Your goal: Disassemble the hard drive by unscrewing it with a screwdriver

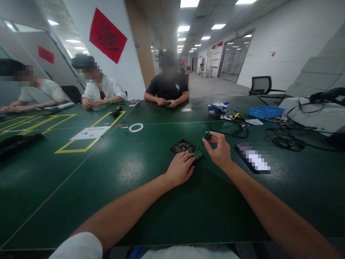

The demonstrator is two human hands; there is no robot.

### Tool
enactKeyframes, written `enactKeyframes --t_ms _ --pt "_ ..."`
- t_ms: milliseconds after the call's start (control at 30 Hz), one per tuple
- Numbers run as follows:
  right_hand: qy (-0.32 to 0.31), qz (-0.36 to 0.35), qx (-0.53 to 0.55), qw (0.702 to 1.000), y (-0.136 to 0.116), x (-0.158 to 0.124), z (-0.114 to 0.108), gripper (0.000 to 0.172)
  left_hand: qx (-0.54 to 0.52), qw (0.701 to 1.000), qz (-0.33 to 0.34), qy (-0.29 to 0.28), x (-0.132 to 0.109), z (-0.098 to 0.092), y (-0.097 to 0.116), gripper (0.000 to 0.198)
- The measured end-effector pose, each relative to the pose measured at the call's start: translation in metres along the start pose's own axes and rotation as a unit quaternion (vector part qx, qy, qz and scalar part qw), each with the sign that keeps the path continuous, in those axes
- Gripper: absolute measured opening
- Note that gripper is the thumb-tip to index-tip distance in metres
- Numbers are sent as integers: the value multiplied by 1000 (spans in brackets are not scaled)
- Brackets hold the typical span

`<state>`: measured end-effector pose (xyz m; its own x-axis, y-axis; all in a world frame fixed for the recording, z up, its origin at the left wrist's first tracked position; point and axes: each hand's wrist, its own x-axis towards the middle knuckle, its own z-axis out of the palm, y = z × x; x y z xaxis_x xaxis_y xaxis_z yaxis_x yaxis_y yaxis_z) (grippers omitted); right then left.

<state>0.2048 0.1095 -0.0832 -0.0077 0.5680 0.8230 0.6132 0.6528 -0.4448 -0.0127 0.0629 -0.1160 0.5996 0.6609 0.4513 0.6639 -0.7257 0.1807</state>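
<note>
Left hand [180,169]: fingers laid over the near edge of a hard disk drive [181,146], gripping or merely resting, cannot tell; right hand [220,150], just right of the drive: thumb and fingertips pinched on a small dark piece [207,136]. Work judged under way: drive flat on the tabletop [205,216], green circuit board [197,154] exposed, dark piece held clear, remainder not determinable. Farther out: tiny loose bits [142,144], perhaps screws, beyond and left of the left hand; phone [252,158] right of the right.

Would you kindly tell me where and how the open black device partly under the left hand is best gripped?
I'd pinch the open black device by its rim, coming from the far left: it appears to lie flat, its inside is exposed, that edge is uncovered, and the left hand covers part of the near side.
</note>
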Motion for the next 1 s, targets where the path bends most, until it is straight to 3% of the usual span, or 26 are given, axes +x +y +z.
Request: enactKeyframes --t_ms 300,467,700,1000 --pt "-10 -54 -28 998 0 3 -4 38 0 1000 1 -2 1 -1 0 41" --pt "-2 -39 19 999 2 2 0 41 0 1000 -3 -2 1 -1 0 42" --pt "5 -42 -40 998 -4 4 -6 34 1 1000 -2 -2 0 -2 1 41" --pt "-16 6 -30 999 -1 2 -3 42 1 1000 -4 2 0 -2 2 41"
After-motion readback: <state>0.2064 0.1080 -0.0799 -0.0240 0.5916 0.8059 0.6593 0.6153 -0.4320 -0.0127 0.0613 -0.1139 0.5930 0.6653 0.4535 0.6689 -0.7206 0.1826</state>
